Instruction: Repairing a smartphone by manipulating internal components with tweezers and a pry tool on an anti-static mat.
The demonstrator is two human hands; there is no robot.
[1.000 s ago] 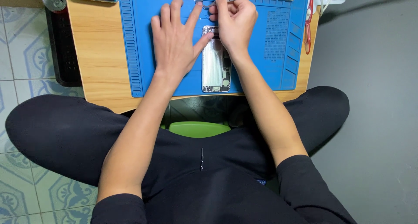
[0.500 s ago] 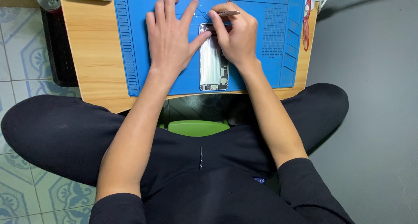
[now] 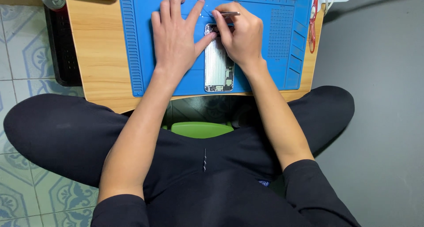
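Blue mat (image 3: 274, 55) on wood table (image 3: 95, 55); opened phone (image 3: 217, 63) lies mid-mat. Your left hand (image 3: 176, 33) presses flat beside it, fingers spread. Your right hand (image 3: 238, 37) pinches tweezers (image 3: 229, 14) at the phone's top end. Looks like small-part work; keep the tip steady.

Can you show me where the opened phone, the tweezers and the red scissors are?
opened phone (image 3: 217, 63): head view, on its metal middle.
tweezers (image 3: 231, 14): head view, on the shaft above the right hand's fingers.
red scissors (image 3: 312, 19): head view, on a handle.

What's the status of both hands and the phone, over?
Left hand flat on blue mat, thumb bracing opened phone. Right hand grips tweezers at phone's top. Nothing obstructing.
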